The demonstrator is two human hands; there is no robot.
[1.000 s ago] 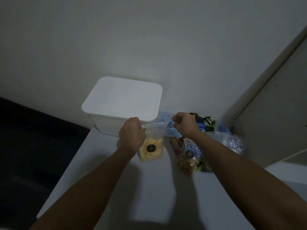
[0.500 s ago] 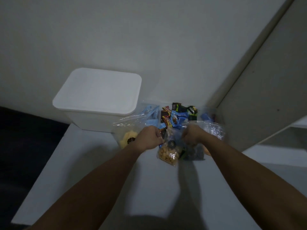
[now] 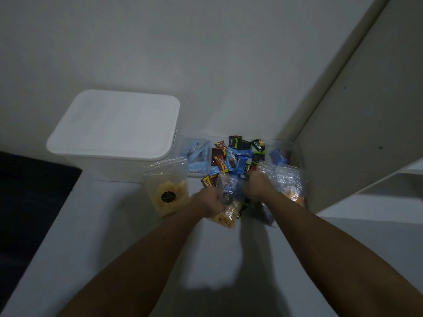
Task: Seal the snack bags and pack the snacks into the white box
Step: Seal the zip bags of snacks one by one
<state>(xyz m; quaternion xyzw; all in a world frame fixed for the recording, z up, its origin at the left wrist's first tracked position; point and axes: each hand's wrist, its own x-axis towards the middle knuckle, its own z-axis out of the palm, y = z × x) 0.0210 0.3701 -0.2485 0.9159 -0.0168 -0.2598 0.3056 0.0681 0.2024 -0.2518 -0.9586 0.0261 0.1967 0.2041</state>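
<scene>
Dim white table (image 3: 96,236) against a wall. Left hand (image 3: 207,200) and right hand (image 3: 257,187), both blurred, grip a clear bag (image 3: 225,208) of golden puffs, its long axis running near to far, mouth far. The lidded box (image 3: 114,129) stands far left.

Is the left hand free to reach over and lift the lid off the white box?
Probably not yet. The left hand is on a clear snack bag with the right hand. Nothing blocks the white box.
</scene>
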